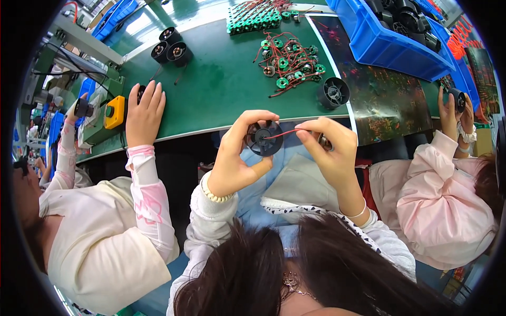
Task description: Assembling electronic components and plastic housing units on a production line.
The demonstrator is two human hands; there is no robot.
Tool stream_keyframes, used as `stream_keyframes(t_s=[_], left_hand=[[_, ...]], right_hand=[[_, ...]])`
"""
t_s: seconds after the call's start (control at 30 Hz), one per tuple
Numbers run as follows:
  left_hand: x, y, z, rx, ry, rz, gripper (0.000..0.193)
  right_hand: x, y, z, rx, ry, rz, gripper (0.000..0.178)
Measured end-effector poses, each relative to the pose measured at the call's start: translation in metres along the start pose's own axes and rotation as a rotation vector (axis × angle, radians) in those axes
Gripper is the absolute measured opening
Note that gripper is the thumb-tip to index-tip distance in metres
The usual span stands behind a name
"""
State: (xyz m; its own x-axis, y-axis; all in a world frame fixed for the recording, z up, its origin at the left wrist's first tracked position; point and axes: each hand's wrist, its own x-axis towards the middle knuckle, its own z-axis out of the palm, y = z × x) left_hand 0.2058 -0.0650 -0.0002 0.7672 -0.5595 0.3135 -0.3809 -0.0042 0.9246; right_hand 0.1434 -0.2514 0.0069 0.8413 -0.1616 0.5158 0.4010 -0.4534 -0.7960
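Observation:
In front of the bench edge my left hand (234, 152) is curled around a black round housing (257, 142) with a spoked centre, its open face turned up. A red wire (284, 134) runs from the housing's middle to my right hand (332, 147), which pinches its end between thumb and forefinger. Within the curled fingers of that hand sits a small round metallic part (324, 141), mostly hidden. Another black housing (334, 93) stands on the green bench just beyond my right hand. Farther off lies a pile of small green-topped motors (287, 63) with tangled red wires.
Three black housings (169, 48) stand at the far left of the green mat (211, 79). A green block of parts (254, 21) is at the back. Blue bins (400, 55) hold black parts at right. A co-worker's hand (145, 113) rests near a yellow button box (114, 112); another person (437, 195) works at right.

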Motion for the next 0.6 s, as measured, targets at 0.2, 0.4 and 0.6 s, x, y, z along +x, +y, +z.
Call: stream_keyframes(t_s=[0.2,0.4,0.6], left_hand=[[-0.006,-0.003,0.004,-0.004,0.014,-0.075,0.059],[-0.011,-0.014,0.009,0.055,0.104,0.053,0.062],[-0.010,0.002,0.005,0.484,0.038,0.117,0.060]], right_hand=[[-0.004,0.000,-0.002,0.019,-0.040,0.064,0.013],[-0.011,0.001,0.002,-0.029,-0.013,0.042,0.012],[-0.014,0.005,0.000,-0.223,-0.086,-0.227,0.013]])
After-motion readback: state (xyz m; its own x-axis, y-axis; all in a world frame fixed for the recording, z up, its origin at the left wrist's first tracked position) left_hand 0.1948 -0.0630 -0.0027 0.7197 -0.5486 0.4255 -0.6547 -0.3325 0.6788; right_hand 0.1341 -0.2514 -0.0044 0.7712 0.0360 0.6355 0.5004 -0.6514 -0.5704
